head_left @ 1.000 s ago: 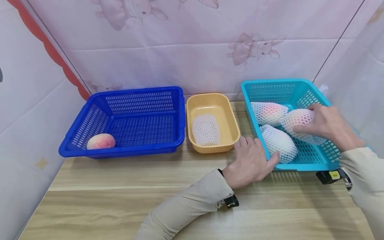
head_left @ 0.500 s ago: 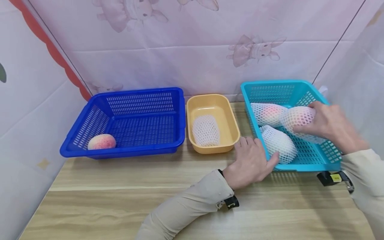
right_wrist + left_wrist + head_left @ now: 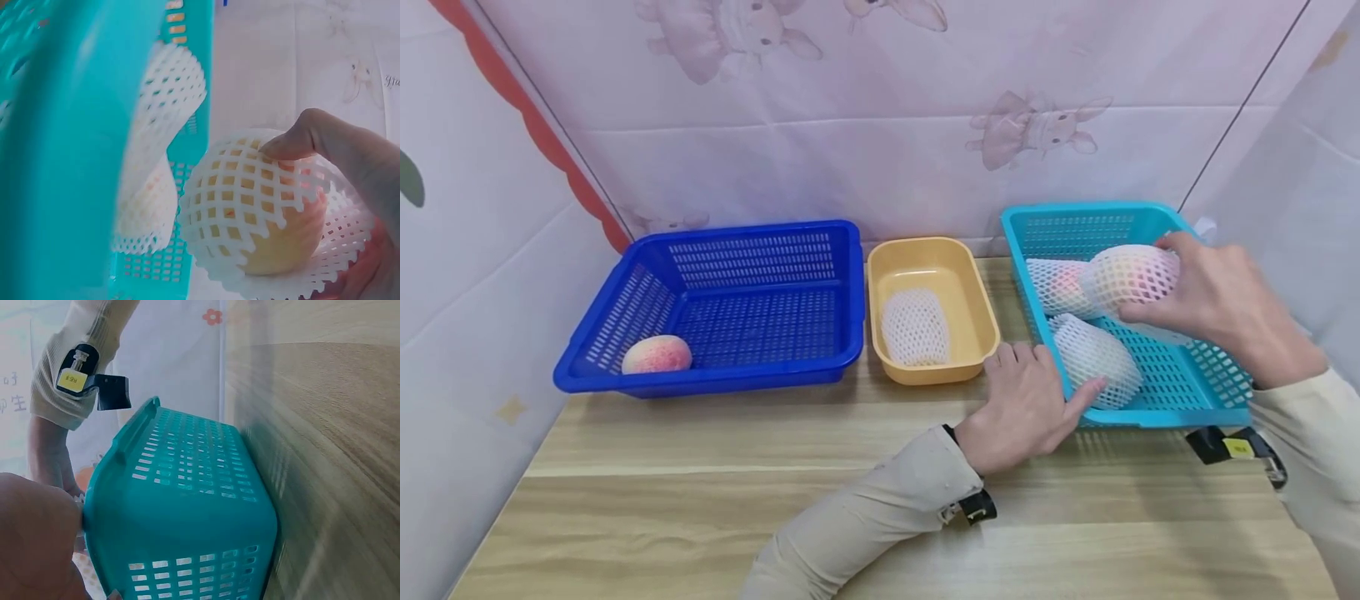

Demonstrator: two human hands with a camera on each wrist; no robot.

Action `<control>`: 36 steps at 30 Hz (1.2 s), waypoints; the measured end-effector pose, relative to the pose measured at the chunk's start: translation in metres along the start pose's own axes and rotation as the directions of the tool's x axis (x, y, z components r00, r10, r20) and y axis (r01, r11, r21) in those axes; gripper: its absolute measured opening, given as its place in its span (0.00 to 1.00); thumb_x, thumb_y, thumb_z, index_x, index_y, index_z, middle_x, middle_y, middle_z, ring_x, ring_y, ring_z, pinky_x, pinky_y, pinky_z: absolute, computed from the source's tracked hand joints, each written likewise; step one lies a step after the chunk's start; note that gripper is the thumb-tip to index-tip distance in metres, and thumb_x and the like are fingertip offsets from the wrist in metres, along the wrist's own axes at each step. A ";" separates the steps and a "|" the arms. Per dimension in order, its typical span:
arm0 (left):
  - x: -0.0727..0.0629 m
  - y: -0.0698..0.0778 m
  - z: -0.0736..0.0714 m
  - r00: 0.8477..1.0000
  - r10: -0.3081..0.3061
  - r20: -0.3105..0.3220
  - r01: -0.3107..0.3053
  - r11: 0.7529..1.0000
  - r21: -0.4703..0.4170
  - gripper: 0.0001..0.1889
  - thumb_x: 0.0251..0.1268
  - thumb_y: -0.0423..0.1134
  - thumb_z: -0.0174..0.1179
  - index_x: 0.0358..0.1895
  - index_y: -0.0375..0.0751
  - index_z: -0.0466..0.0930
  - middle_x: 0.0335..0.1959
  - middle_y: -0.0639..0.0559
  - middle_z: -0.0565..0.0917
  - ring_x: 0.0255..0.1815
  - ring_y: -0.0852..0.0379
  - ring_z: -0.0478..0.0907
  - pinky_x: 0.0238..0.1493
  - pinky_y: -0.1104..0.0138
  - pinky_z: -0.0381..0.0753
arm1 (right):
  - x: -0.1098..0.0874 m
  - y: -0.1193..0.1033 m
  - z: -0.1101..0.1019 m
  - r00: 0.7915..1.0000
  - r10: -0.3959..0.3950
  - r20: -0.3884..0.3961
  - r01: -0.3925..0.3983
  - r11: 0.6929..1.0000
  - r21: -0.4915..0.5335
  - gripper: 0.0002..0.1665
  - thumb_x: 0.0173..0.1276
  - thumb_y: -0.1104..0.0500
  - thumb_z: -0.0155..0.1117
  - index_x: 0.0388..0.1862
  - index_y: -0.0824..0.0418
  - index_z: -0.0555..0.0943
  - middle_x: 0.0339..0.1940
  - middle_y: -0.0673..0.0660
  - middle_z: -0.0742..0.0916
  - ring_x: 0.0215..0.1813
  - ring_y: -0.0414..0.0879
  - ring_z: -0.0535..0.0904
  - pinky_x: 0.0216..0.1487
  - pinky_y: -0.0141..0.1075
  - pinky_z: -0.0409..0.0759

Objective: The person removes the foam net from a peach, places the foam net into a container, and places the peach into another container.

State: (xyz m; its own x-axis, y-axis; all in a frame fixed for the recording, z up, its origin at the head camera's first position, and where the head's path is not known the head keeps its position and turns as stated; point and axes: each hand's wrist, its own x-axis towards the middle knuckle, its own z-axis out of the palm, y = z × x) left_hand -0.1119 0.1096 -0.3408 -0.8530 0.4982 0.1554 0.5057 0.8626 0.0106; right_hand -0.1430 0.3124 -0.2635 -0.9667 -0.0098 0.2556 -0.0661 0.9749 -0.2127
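My right hand (image 3: pixel 1221 304) holds a peach in a white foam net (image 3: pixel 1133 275) above the turquoise basket (image 3: pixel 1195 417). In the right wrist view the thumb presses on the net, and bare yellow-pink skin of the peach (image 3: pixel 281 250) shows past its edge. Two more netted fruits lie in that basket: a pinkish peach (image 3: pixel 1060 279) at the back left, partly hidden, and a whiter one (image 3: pixel 1097 362) at the front left. My left hand (image 3: pixel 1026 408) grips the basket's near left corner, thumb over the rim.
A yellow tray (image 3: pixel 985 321) holds a white foam net (image 3: pixel 915 327), between the two baskets. At left stands a blue basket (image 3: pixel 797 367) with an unwrapped peach (image 3: pixel 657 354) in its front left corner. A printed curtain (image 3: pixel 865 167) hangs behind the wooden table (image 3: pixel 700 517).
My right hand has raised the netted peach and brought it slightly left, so it now covers part of the back-left peach. The left hand stays at the basket corner.
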 end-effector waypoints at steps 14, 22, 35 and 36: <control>0.003 -0.013 -0.010 0.999 -0.014 0.051 0.015 1.000 -0.015 0.35 0.67 0.71 0.30 0.37 0.42 0.73 0.28 0.51 0.73 0.31 0.55 0.67 0.32 0.67 0.68 | 0.000 -0.020 -0.001 0.993 -0.094 -0.073 0.099 0.993 0.058 0.53 0.41 0.47 0.80 0.59 0.75 0.69 0.34 0.76 0.81 0.25 0.59 0.79 0.21 0.49 0.77; 0.003 -0.023 -0.016 0.996 -0.018 0.082 0.023 0.998 -0.055 0.34 0.66 0.71 0.36 0.41 0.41 0.74 0.33 0.50 0.76 0.34 0.54 0.68 0.34 0.66 0.71 | 0.001 -0.029 0.002 0.987 -0.126 -0.102 0.134 0.987 0.084 0.51 0.40 0.50 0.81 0.59 0.73 0.69 0.36 0.76 0.81 0.24 0.59 0.78 0.20 0.48 0.76; 0.004 -0.050 -0.031 0.998 -0.066 -0.014 0.066 0.998 -0.013 0.27 0.65 0.64 0.52 0.42 0.40 0.73 0.35 0.50 0.74 0.36 0.54 0.70 0.31 0.65 0.71 | 0.000 -0.050 0.002 0.985 -0.135 -0.110 0.150 0.978 0.148 0.50 0.39 0.51 0.81 0.59 0.69 0.67 0.29 0.71 0.81 0.21 0.53 0.76 0.17 0.38 0.71; 0.003 -0.052 -0.031 0.997 -0.070 -0.019 0.069 0.997 -0.015 0.27 0.64 0.64 0.53 0.42 0.40 0.73 0.35 0.50 0.74 0.36 0.53 0.70 0.31 0.65 0.71 | 0.000 -0.052 0.003 0.985 -0.137 -0.108 0.153 0.977 0.152 0.50 0.39 0.51 0.81 0.58 0.69 0.67 0.29 0.71 0.81 0.20 0.53 0.75 0.17 0.38 0.71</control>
State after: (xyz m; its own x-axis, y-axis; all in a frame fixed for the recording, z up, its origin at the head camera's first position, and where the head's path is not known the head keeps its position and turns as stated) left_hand -0.1367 0.0636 -0.3099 -0.8836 0.4351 0.1733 0.4472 0.8937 0.0364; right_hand -0.1404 0.2615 -0.2552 -0.9161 -0.1191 0.3829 -0.2496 0.9167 -0.3120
